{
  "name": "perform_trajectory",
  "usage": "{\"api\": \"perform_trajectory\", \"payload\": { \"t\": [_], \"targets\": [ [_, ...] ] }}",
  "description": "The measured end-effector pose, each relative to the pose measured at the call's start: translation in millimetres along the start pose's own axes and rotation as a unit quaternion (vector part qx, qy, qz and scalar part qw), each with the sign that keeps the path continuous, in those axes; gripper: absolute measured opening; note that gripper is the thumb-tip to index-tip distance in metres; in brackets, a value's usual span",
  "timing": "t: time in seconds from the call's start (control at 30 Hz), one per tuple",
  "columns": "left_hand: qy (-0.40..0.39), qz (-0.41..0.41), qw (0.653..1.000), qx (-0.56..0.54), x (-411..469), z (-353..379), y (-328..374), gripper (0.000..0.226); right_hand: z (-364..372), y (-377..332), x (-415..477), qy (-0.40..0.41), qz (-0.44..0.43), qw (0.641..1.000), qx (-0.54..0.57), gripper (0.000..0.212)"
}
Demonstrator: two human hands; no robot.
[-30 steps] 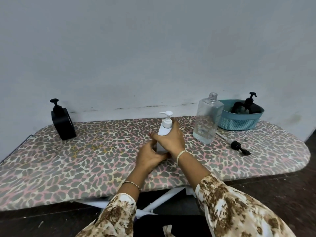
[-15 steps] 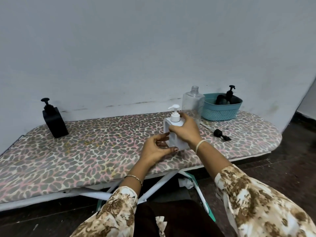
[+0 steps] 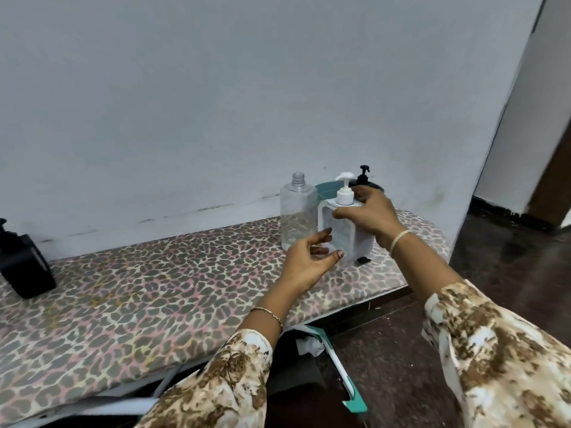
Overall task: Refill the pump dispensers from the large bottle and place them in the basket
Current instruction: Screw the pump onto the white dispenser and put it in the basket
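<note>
My right hand [image 3: 369, 216] grips the top of a white square pump dispenser [image 3: 346, 233], lifted above the leopard-print board [image 3: 154, 288]. Just left of its lower part, my left hand [image 3: 306, 257] hovers with fingers loosely curled and holds nothing. The large clear bottle [image 3: 298, 211] stands uncapped right behind and to the left of the dispenser, about a third full. The teal basket [image 3: 324, 189] is mostly hidden behind the dispenser and my right hand; a black pump dispenser [image 3: 363, 176] pokes out of it. Another black pump dispenser [image 3: 23, 267] stands at the far left.
A small black pump cap [image 3: 363, 260] shows on the board beneath the lifted dispenser. The wall runs close behind the board. The board's rounded end lies at the right, with dark floor [image 3: 494, 273] beyond and a doorway at the far right.
My right hand has carried the white dispenser up and to the right, in front of the basket. My left hand has let go of it and trails behind. The camera view has swung right.
</note>
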State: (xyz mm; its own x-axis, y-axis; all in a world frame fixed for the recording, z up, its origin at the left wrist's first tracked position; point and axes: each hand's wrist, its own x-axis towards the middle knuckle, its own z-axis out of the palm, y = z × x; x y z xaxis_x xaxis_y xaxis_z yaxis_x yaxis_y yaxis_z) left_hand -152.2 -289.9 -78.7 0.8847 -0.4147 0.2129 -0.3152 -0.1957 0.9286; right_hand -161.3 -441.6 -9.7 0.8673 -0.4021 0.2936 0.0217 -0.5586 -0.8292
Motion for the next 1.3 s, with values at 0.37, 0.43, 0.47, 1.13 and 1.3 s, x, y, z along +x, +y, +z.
{"api": "perform_trajectory", "payload": {
  "t": [0.37,0.43,0.47,1.13,1.3],
  "targets": [
    [-0.028,-0.045,0.995,0.086,89.7,23.3,10.3,0.067,-23.0,-0.8,101.0,0.104,-0.025,0.993,-0.056,0.049],
    [-0.015,-0.053,0.992,0.112,104.7,29.2,8.9,0.066,-21.1,1.3,118.6,0.112,-0.031,0.992,-0.056,0.049],
    [-0.006,-0.057,0.990,0.126,112.6,32.5,7.9,0.066,-20.0,3.1,127.3,0.116,-0.031,0.991,-0.052,0.050],
    [0.092,-0.061,0.977,0.183,199.1,78.7,-49.7,0.090,44.9,93.7,201.4,0.165,0.005,0.966,-0.200,0.051],
    [0.103,-0.046,0.974,0.194,201.9,79.6,-58.1,0.091,54.3,107.8,201.2,0.176,0.048,0.954,-0.237,0.046]
  ]
}}
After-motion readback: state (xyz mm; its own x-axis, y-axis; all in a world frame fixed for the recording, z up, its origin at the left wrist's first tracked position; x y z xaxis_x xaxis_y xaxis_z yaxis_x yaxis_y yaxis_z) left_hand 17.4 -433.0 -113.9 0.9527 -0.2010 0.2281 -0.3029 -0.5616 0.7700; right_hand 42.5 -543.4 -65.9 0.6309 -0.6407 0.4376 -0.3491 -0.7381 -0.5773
